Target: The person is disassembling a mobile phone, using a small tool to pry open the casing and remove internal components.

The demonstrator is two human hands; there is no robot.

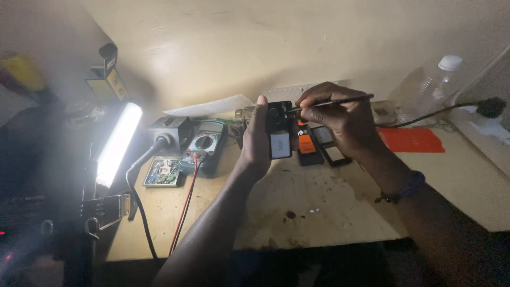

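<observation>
Dim workbench (319,212); phone (279,130) upright in left hand (256,141), tool (332,102) crosswise.

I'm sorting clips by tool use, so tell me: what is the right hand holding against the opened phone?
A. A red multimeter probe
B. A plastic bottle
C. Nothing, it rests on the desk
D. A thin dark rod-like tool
D: the right hand pinches a thin dark rod-like tool whose tip meets the top of the opened phone, which the left hand holds upright.

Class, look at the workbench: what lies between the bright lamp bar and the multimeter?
In the head view, a small green circuit board lies between the lamp bar and the multimeter.
</observation>
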